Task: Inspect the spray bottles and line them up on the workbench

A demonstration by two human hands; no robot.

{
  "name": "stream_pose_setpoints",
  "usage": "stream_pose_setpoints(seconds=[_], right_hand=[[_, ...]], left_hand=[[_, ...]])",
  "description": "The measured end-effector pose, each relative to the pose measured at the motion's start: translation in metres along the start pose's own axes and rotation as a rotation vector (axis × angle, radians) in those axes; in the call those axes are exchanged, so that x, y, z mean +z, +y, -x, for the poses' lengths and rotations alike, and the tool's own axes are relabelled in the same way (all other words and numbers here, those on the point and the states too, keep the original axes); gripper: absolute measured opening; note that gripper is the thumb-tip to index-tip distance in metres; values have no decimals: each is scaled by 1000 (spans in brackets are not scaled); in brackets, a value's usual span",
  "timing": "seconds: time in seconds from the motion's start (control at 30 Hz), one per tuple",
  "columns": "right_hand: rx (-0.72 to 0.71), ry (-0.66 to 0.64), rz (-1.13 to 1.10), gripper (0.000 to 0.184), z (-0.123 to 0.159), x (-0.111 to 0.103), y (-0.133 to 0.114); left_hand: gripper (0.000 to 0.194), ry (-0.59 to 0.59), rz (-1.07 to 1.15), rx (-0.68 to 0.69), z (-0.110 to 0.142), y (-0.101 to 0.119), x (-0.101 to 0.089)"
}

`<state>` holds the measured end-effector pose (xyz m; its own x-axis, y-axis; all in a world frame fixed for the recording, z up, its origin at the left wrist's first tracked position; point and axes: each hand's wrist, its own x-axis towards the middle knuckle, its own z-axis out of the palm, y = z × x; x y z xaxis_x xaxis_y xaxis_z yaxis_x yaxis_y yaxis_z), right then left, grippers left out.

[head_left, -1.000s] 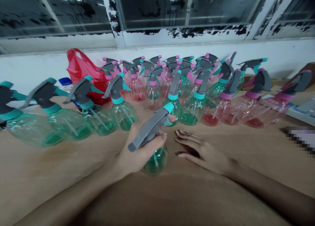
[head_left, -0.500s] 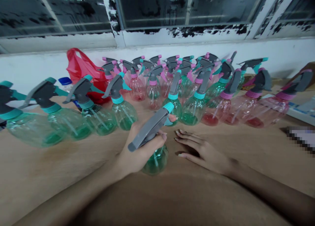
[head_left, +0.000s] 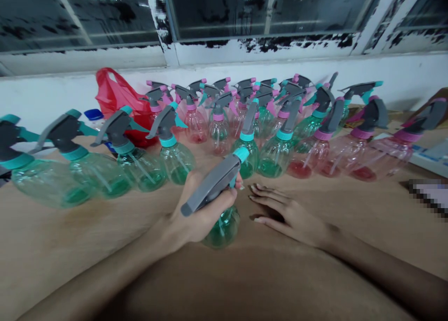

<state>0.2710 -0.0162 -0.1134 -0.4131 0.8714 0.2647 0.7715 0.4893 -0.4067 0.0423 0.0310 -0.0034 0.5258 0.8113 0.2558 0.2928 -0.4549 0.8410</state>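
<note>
My left hand [head_left: 201,213] is wrapped round the neck and trigger of a green spray bottle [head_left: 224,230] with a grey and teal spray head. The bottle stands on the wooden table [head_left: 273,274], its nozzle facing away from me. Fingers on its far side are partly hidden by the spray head. To the right of this bottle, my right hand [head_left: 283,211] rests on the tabletop with fingers stretched out, holding nothing. Just beyond both hands stand a teal-necked green spray bottle [head_left: 249,160] and another green spray bottle [head_left: 271,162].
Several green bottles [head_left: 143,174] line the left side, and pink bottles [head_left: 303,164] stand at right. More spray bottles crowd the back near the wall. A red plastic bag [head_left: 119,97] and a blue-capped bottle [head_left: 94,115] are behind left. A pixelated object [head_left: 430,192] lies far right.
The fingers of my left hand at the trigger have drawn in toward the bottle's neck. The bottle stays in place, and my right hand has not moved.
</note>
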Motion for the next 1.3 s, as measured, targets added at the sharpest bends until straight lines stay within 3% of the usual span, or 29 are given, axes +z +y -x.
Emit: stream_pose_setpoints(seconds=[0.1, 0.3, 0.67, 1.0, 1.3], right_hand=[[-6, 4, -2, 52, 0, 0, 0], [10, -11, -8, 54, -1, -2, -1], [7, -1, -10, 53, -2, -3, -4], [8, -5, -18, 52, -2, -2, -2], [19, -23, -8, 53, -1, -3, -3]], left_hand=[[11, 3, -6, -18, 0, -1, 0], [9, 122, -152, -8, -2, -2, 4], [13, 105, -153, 68, -3, 1, 5], [10, 109, -124, -2, 0, -2, 6], [9, 93, -109, 19, -2, -1, 6]])
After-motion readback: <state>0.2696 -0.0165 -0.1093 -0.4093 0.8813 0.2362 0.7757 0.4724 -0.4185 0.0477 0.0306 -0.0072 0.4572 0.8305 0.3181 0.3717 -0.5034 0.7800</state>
